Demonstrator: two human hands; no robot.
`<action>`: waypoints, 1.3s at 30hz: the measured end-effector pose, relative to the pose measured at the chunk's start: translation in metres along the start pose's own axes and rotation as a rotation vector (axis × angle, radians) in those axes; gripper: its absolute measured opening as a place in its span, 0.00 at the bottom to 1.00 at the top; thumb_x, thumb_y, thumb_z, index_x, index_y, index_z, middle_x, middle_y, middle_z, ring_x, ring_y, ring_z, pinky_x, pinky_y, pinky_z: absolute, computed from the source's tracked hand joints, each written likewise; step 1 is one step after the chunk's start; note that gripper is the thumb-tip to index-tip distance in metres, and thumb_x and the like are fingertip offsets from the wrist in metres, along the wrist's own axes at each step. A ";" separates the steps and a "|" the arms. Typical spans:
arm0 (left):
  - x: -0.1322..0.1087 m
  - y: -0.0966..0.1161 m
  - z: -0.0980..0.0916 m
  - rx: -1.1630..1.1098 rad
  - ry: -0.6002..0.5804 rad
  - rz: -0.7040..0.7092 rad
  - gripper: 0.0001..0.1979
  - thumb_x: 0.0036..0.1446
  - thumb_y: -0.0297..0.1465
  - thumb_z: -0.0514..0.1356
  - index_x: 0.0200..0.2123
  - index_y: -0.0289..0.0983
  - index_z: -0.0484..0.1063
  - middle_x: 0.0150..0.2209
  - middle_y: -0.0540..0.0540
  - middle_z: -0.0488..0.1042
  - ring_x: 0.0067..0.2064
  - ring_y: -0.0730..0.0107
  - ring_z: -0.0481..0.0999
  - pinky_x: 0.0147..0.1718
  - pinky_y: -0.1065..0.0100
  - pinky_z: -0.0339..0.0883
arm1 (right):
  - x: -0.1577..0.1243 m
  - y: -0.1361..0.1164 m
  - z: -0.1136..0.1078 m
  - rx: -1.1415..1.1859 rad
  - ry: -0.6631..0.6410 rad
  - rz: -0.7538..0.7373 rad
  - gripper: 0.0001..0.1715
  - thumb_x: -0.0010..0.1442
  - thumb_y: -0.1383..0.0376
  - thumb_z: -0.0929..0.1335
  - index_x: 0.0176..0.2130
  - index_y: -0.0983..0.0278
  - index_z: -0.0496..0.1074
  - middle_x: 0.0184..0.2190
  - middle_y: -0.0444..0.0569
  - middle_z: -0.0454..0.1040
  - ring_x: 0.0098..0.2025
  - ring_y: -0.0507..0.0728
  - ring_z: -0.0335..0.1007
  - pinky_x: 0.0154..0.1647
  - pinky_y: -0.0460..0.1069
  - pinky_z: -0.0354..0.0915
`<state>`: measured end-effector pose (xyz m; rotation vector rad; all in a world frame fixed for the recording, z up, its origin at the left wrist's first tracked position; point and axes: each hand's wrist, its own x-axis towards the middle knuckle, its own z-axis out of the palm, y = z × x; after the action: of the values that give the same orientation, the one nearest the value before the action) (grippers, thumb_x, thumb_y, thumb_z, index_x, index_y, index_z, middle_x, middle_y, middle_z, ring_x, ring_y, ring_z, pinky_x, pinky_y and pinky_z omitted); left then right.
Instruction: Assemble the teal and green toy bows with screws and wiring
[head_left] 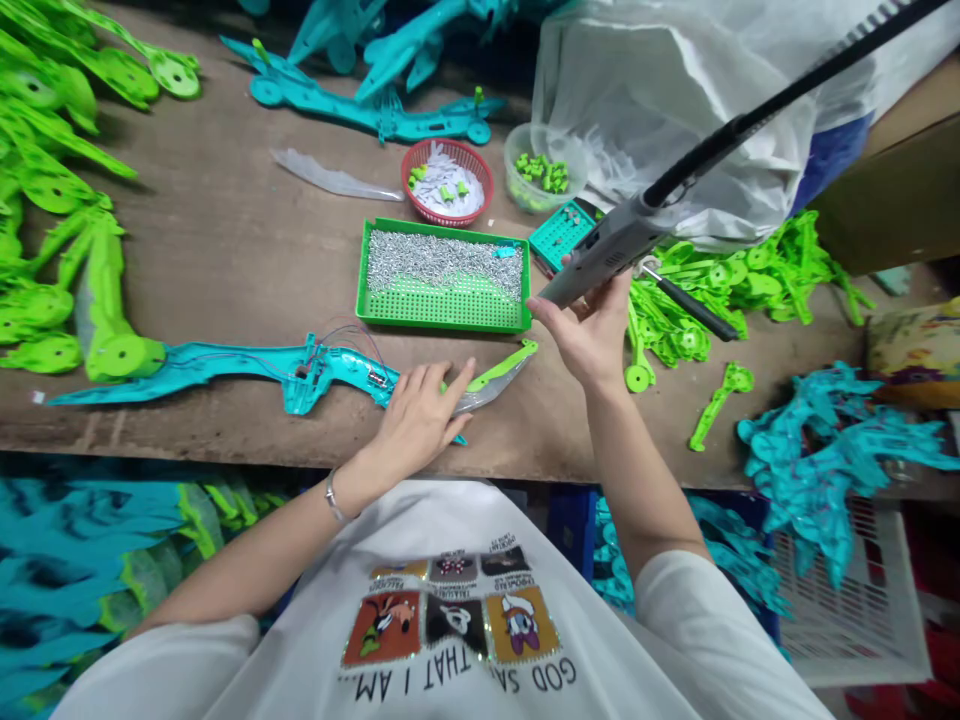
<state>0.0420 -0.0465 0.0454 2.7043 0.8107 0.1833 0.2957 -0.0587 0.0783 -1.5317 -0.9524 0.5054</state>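
Observation:
A blue plastic bow-shaped toy half (225, 362) lies along the table's front edge, with thin wires and a small metal part showing in it. Green-and-clear limbs are at both ends; the right limb (501, 374) points up to the right. My left hand (420, 415) rests over the joint at that end, fingers stretched out and lying flat, hiding part of it. Above and to the right, my right hand (589, 335) is closed around a grey corded electric screwdriver (611, 245). Its tip is hard to make out. The green tray of screws (442, 312) stands just left of it.
A red basket (448, 215) of white strips and a clear tub (521, 190) of green pieces stand behind the tray. Green limb parts pile up at left (45, 190) and right (720, 290). Blue parts (832, 450) lie at the right edge. A black cord (795, 85) crosses the upper right.

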 end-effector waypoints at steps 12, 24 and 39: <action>-0.027 -0.013 0.016 -0.027 0.178 0.023 0.18 0.69 0.36 0.55 0.59 0.43 0.74 0.60 0.35 0.73 0.62 0.51 0.72 0.65 0.41 0.57 | 0.030 -0.004 0.043 0.000 0.098 -0.042 0.27 0.59 0.42 0.68 0.51 0.53 0.73 0.27 0.43 0.72 0.33 0.56 0.77 0.40 0.53 0.73; -0.021 -0.008 0.023 -0.097 0.352 -0.016 0.14 0.65 0.35 0.62 0.52 0.43 0.78 0.57 0.38 0.77 0.54 0.55 0.78 0.60 0.47 0.63 | 0.058 0.041 0.080 0.151 0.151 -0.160 0.22 0.58 0.45 0.69 0.44 0.56 0.69 0.21 0.36 0.64 0.24 0.52 0.71 0.32 0.50 0.68; -0.018 -0.008 0.023 -0.106 0.401 0.008 0.12 0.63 0.34 0.65 0.50 0.40 0.78 0.54 0.39 0.79 0.51 0.54 0.78 0.56 0.49 0.63 | 0.064 0.034 0.076 0.195 0.147 -0.222 0.18 0.60 0.49 0.71 0.42 0.58 0.70 0.18 0.34 0.64 0.19 0.49 0.68 0.25 0.47 0.67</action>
<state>0.0277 -0.0555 0.0208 2.6050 0.8665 0.7663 0.2831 0.0393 0.0426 -1.2524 -0.9173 0.3128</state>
